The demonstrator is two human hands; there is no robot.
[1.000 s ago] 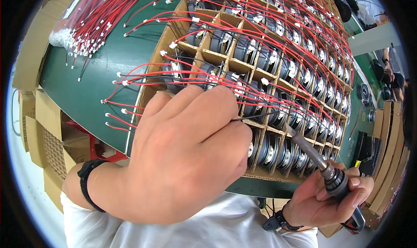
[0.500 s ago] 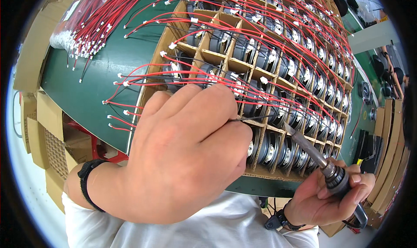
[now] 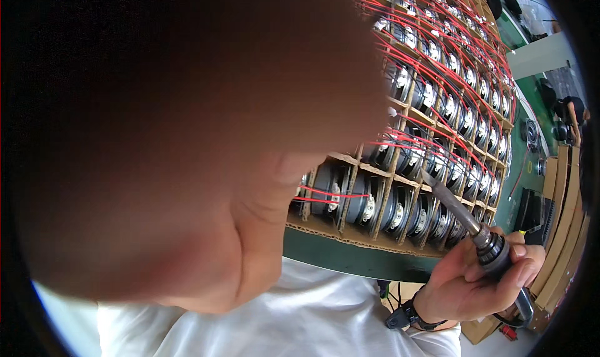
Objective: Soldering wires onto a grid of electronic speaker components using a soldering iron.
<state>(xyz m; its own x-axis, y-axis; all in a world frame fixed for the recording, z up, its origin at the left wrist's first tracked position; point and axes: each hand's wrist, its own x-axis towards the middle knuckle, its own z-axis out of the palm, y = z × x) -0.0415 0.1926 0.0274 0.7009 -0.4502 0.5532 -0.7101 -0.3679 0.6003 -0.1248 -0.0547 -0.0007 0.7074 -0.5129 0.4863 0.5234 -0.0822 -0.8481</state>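
Observation:
My left hand (image 3: 250, 138) looms very close to the view and covers its left half in dark shadow. Its fingers are smeared and hidden, so whether it holds anything does not show. At the lower right my right hand (image 3: 475, 279) is closed around the black handle of a soldering iron (image 3: 454, 208). The iron's tip points up and left, over a cardboard divider tray (image 3: 369, 235). Small round speakers (image 3: 397, 214) with white terminals stand on edge in its cells. Red and black wires (image 3: 431, 123) run across several rows; two red ones cross the nearest row.
Beneath the tray lies a green tabletop (image 3: 337, 260). To the right are a loose speaker (image 3: 530, 131), a black box-like thing (image 3: 534, 210) and a stack of cardboard strips (image 3: 565, 213). A pale grey bar (image 3: 540, 56) reaches in at the upper right.
My left hand has risen from the tray toward the view, now hiding the tray's left side and the wire bundle. The right hand with the soldering iron has hardly moved.

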